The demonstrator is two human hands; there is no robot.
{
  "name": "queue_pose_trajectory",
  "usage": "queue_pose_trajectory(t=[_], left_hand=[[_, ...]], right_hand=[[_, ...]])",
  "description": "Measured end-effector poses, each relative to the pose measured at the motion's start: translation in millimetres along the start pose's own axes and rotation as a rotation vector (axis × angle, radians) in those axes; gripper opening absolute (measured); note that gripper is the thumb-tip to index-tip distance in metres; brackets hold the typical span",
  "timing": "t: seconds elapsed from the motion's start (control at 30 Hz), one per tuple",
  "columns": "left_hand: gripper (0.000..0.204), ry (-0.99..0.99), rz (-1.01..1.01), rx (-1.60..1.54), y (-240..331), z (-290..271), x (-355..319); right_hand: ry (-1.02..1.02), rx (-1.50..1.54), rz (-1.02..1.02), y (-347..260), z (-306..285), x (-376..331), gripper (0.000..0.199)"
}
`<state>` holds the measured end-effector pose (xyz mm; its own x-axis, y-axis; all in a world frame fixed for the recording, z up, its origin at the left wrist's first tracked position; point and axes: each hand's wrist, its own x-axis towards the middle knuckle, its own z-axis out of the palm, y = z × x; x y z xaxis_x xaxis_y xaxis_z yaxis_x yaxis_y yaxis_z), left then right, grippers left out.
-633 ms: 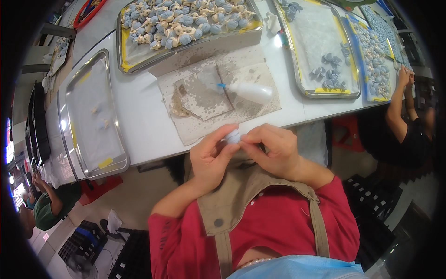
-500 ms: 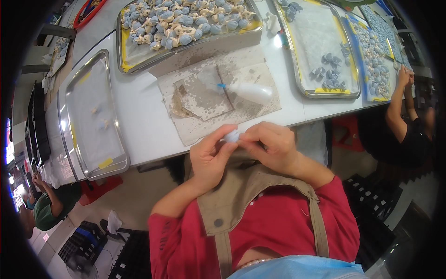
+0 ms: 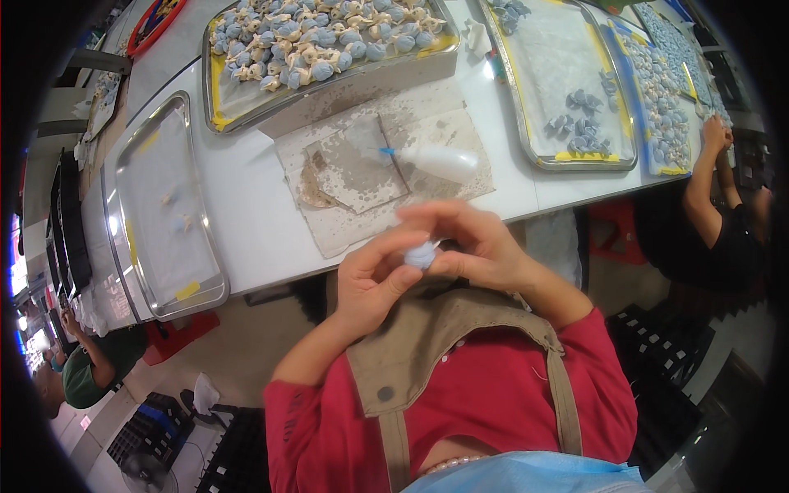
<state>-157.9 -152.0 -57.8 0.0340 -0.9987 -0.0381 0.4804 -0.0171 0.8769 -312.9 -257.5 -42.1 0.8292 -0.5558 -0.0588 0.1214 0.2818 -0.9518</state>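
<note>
Just beyond the table's near edge, my left hand (image 3: 371,279) pinches a small rounded pale-blue piece (image 3: 420,255) between thumb and fingers. My right hand (image 3: 485,246) meets it from the other side: its thumb presses at the piece, and its curled fingers arch over, slightly blurred. The piece looks ridged; its far side is hidden by my fingers. Ahead of my hands, a white squeeze bottle (image 3: 448,163) with a blue tip lies on its side on a stained cardboard sheet (image 3: 329,234).
At the back stands a raised tray (image 3: 215,107) heaped with blue-and-cream small figures. A metal tray (image 3: 205,271) on the left holds a few tiny pieces. Another tray (image 3: 534,152) on the right carries grey-blue petal-like pieces. Beyond it, a person's hands (image 3: 717,135) work at a blue tray (image 3: 655,160).
The blue piece has moved slightly right and down and turned in my fingers. My right hand's fingers have lifted and arched over it.
</note>
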Motion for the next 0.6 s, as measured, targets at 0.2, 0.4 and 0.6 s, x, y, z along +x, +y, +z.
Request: queue_pose_trajectory(t=[0.2,0.4,0.6], left_hand=[[0.037,0.023,-0.083,0.168,10.5,5.3,-3.0],[0.035,0.003,-0.001,0.253,7.7,-0.7,-5.1],[0.024,-0.023,0.058,0.312,8.3,-2.8,-5.7]], right_hand=[[-0.125,-0.038,0.112,-4.7,-1.8,-2.1,0.047],[-0.081,-0.075,0.068,-1.2,3.5,-2.3,0.039],[-0.057,-0.119,0.061,-6.4,7.2,-1.6,0.036]])
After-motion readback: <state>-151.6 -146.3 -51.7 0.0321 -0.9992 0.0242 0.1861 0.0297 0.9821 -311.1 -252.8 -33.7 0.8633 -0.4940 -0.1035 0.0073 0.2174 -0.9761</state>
